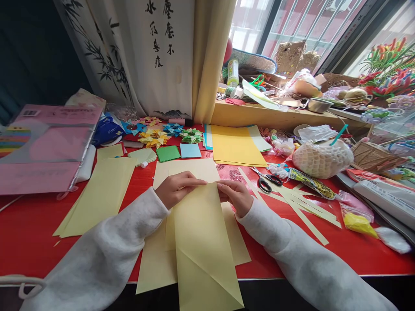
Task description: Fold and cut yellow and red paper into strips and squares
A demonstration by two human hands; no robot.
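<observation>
A long pale-yellow sheet of paper with a diagonal crease hangs toward me over the table's front edge. My left hand pinches its far left corner, fingers closed. At the far right corner, my right hand grips the same sheet between thumb and fingers. Beneath it lie more cream sheets, flat on the red table. To the left rests a stack of pale-yellow sheets. Black-handled scissors and cut paper strips lie right of my right hand.
Folded paper stars, a green paper square and orange-yellow sheets lie along the back. A pink paper pack stands left. A glue tube and a net-wrapped round object sit right, below a cluttered windowsill.
</observation>
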